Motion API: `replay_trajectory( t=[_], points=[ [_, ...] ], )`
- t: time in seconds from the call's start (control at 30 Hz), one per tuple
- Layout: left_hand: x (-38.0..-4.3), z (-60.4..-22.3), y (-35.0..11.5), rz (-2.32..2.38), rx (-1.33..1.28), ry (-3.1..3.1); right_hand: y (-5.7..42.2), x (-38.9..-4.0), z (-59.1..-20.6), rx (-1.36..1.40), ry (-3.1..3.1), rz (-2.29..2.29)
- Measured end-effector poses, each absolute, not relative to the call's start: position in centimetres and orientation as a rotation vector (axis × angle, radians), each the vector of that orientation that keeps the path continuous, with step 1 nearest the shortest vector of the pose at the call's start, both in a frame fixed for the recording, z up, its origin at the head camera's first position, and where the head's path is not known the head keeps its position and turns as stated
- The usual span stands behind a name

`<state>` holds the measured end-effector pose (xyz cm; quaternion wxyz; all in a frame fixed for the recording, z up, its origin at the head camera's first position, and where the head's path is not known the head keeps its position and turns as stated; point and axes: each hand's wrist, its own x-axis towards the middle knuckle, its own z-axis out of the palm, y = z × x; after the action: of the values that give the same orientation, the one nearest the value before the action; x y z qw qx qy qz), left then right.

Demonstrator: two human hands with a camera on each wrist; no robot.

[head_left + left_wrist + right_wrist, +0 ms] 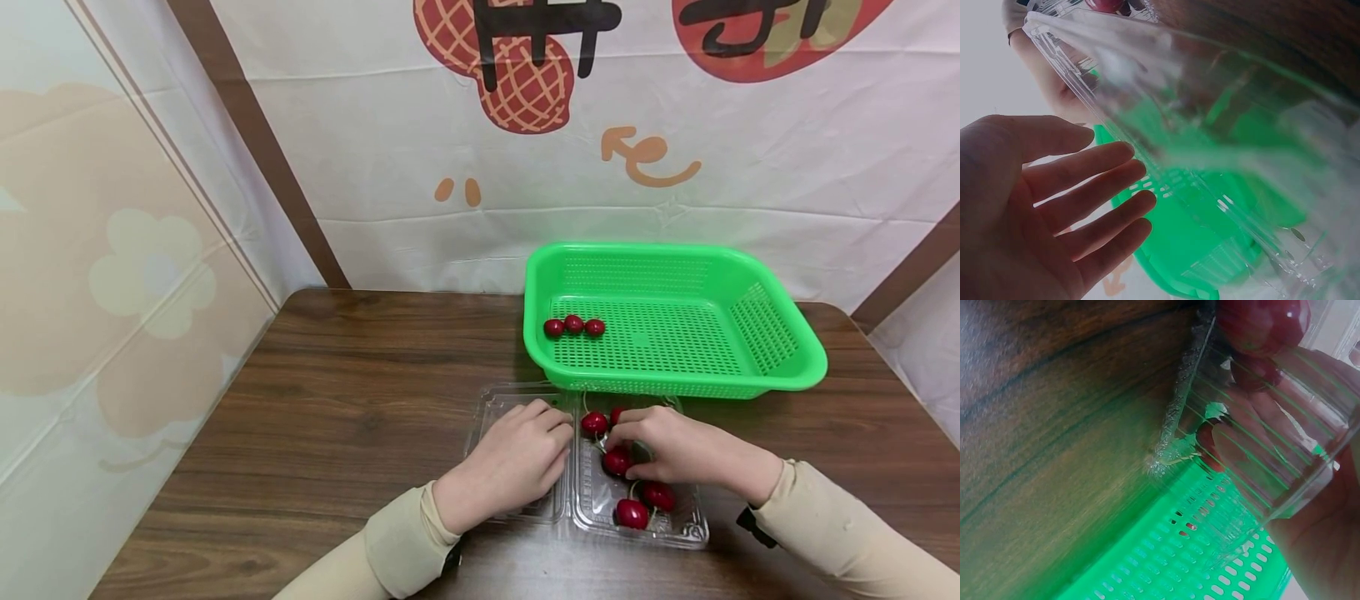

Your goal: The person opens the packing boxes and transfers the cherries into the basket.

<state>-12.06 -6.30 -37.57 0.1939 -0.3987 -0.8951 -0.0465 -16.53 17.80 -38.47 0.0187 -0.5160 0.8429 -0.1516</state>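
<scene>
A clear plastic clamshell box lies opened out on the table, several red cherries with stems in its right half. My right hand reaches into that half, thumb and fingers around a cherry. Another cherry lies by the fingertips, and two more, one of them a front cherry, sit nearer me. In the right wrist view the right fingers show through the clear wall. My left hand is over the box's left half, its fingers extended and slightly spread beside the clear plastic.
A green perforated basket stands behind the box, with three cherries at its left end. The brown wooden table extends to the left. A printed white cloth hangs behind the table and along its left side.
</scene>
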Motion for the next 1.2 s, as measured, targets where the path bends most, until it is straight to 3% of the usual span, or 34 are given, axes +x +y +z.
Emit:
replay_trajectory(
  t=[1.2],
  points=[
    [-12.0, -37.5, -6.2, -0.132, -1.118, -2.508, 18.6, -16.0, -37.4, -1.664, 2.628, -0.569]
  ],
)
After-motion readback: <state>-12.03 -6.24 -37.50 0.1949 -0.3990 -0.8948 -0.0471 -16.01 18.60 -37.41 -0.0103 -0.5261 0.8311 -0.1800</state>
